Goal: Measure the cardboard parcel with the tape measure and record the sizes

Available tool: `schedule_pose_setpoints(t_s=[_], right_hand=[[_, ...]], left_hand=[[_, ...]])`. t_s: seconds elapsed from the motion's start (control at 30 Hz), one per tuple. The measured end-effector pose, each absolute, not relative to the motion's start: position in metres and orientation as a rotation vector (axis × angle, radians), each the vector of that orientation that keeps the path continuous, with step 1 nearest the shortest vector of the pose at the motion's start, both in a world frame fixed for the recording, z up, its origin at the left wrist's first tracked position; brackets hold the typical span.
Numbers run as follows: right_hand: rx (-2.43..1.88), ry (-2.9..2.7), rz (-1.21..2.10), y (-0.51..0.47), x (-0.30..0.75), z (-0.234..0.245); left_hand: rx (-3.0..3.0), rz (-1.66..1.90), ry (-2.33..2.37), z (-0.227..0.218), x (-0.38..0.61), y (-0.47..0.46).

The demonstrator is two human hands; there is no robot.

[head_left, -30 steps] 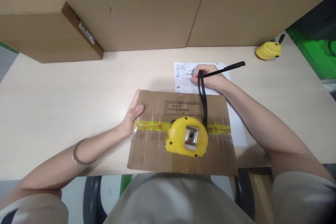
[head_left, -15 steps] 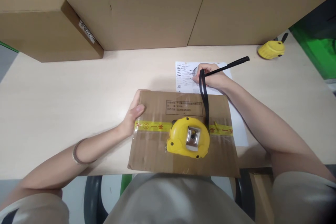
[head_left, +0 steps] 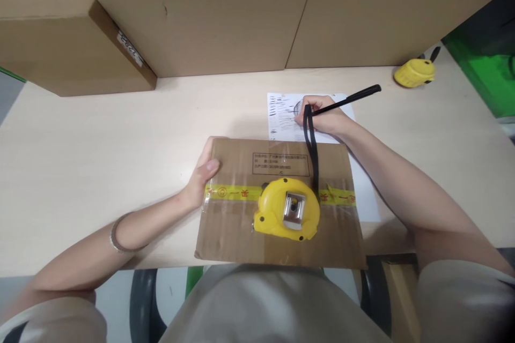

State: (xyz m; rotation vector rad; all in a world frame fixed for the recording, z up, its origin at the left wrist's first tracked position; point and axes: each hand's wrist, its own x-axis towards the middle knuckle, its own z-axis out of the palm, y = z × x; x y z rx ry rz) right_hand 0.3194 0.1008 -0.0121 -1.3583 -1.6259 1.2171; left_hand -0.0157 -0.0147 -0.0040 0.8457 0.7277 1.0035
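My left hand [head_left: 202,174] grips the left edge of a small cardboard box [head_left: 233,230], thumb on top. Yellow tape with red print runs across the box, below a printed text frame. On it lies a yellow tape measure [head_left: 269,206] with a metal clip, its black wrist strap reaching over the far edge. Beyond the box, my right hand [head_left: 322,115] is closed around a black pen [head_left: 354,97]. It rests on a white sheet of paper [head_left: 281,131] with dark strokes and a round scribble. The box and my right arm hide part of the paper.
Large cardboard boxes [head_left: 225,16] stand along the back of the pale table [head_left: 100,155]. Another carton [head_left: 72,48] with a white label is at the back left. A second yellow tape measure [head_left: 414,73] sits at the back right. Chair armrests [head_left: 145,300] flank my body.
The whole view has shifted very slightly. Both hands keep their holds, and the box and tape measure stay in place relative to them.
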Motion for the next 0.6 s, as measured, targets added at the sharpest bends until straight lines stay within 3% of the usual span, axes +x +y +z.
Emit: schedule_pose_setpoints(t_s=[0.6], right_hand=[[-1.395, -1.593, 1.241, 0.1043, 0.3269, -0.0112]], left_hand=[[0.95, 1.04, 0.764, -0.0007, -0.0129, -0.0146]])
